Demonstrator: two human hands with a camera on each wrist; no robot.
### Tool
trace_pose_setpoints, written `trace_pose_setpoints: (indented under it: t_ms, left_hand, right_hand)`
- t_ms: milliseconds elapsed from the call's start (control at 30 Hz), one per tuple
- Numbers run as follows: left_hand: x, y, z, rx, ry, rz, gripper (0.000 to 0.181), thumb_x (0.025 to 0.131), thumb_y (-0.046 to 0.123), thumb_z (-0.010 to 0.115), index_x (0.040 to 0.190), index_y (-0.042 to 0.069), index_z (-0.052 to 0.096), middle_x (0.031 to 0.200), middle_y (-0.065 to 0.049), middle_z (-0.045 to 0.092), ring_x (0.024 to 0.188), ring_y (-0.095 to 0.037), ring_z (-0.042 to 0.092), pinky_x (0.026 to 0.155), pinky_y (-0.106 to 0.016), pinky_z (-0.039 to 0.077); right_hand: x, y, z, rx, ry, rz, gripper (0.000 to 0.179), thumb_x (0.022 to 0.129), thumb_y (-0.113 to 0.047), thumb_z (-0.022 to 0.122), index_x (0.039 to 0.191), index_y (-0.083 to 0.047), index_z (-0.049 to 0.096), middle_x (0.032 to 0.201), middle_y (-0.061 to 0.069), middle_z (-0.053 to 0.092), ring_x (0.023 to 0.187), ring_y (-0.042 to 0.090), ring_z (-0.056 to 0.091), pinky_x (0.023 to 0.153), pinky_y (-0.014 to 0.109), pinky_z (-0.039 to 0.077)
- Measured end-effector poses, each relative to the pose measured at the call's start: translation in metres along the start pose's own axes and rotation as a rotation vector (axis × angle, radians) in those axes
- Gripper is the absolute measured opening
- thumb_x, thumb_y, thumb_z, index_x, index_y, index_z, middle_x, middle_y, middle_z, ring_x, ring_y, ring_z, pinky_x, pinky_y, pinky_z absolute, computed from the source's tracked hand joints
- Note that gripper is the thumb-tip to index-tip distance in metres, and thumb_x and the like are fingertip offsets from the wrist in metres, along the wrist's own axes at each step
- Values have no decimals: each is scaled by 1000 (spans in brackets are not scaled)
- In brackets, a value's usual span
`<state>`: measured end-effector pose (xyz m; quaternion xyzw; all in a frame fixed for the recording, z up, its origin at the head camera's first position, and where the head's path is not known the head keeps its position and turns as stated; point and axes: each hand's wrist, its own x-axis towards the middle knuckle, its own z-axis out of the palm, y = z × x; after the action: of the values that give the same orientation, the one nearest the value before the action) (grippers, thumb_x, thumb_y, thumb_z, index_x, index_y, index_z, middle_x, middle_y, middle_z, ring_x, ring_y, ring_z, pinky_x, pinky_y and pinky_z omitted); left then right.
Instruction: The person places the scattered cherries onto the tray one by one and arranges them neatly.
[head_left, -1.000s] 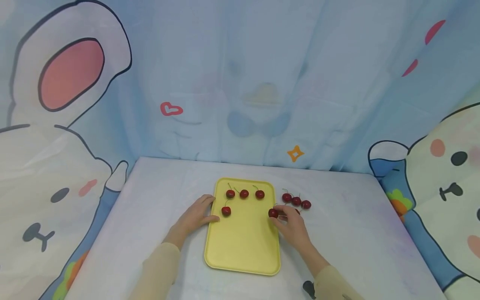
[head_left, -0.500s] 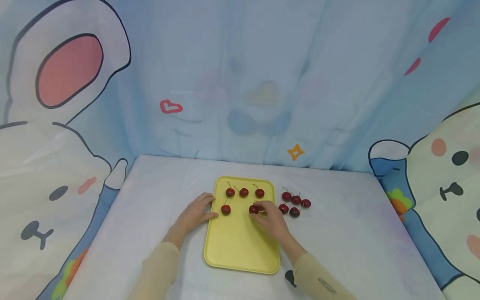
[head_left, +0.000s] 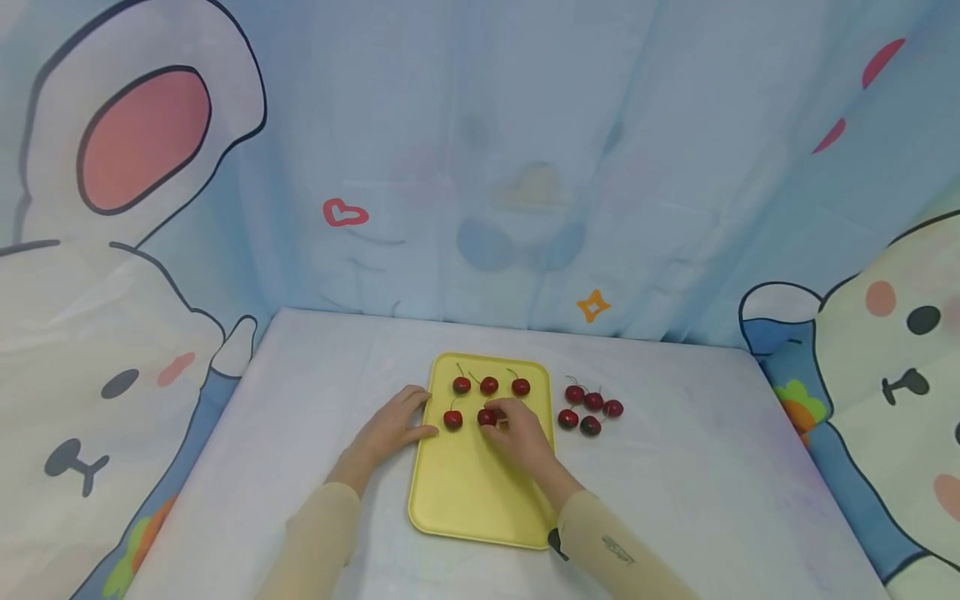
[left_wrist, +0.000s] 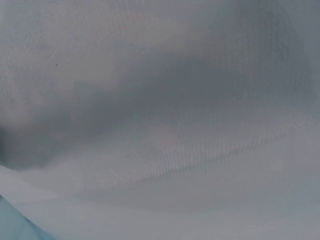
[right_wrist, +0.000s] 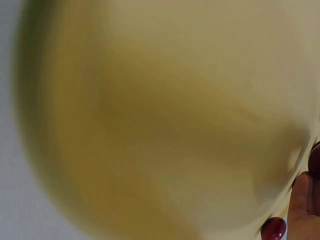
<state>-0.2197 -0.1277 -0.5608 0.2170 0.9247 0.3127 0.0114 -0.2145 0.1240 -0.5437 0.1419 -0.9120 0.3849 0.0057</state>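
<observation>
White cloth (head_left: 705,483) bears a yellow tray (head_left: 476,500); left hand (head_left: 392,425), thumb spread wide, touches its ten-o'clock rim; right hand (head_left: 521,432) pinches a cherry (head_left: 485,417).

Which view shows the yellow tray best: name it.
The head view: nearly all of the yellow tray shows, rim included. The right wrist view has only a blurred close-up part; the left wrist view shows none of it.
</observation>
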Motion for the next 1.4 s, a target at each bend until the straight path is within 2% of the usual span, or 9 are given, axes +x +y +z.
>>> trace_pose_setpoints:
  t_ms: [300,633,967,1200,1400]
  left_hand:
    - [-1,4,-2,17,-9,-12,64,88,35,73,136,-1,51,136,-13,50,131,-29,45,114,-40,35]
    - [-1,0,0,38,11,0,64,86,37,73,134,0,53,135,-13,53,131,-30,44,114,-40,34]
    - [1,0,1,12,-24,-52,66,88,40,71,138,2,50,139,-12,51,133,-28,43,115,-38,33]
    - [0,2,-1,3,3,-21,63,87,35,73,134,-1,52,135,-14,53,130,-30,46,113,-41,36]
    - [0,2,0,14,-5,-24,63,88,35,73,135,0,51,136,-13,52,131,-28,45,114,-39,35]
  right_hand:
    - [2,0,3,-54,-32,8,32,84,-4,75,114,-1,65,106,10,63,95,22,60,84,37,56]
    - [4,0,2,-60,-45,19,33,85,-5,74,116,-2,64,111,11,64,101,24,60,89,39,54]
    - [2,-1,0,-75,-46,33,34,85,-7,75,117,-2,65,112,11,65,100,25,61,90,40,54]
    - [0,-1,-1,-78,-58,45,33,84,-8,76,115,-3,65,109,9,64,97,23,60,87,40,54]
    - [0,2,-3,-55,-54,44,35,84,-9,76,117,-4,65,113,10,65,100,25,62,89,39,54]
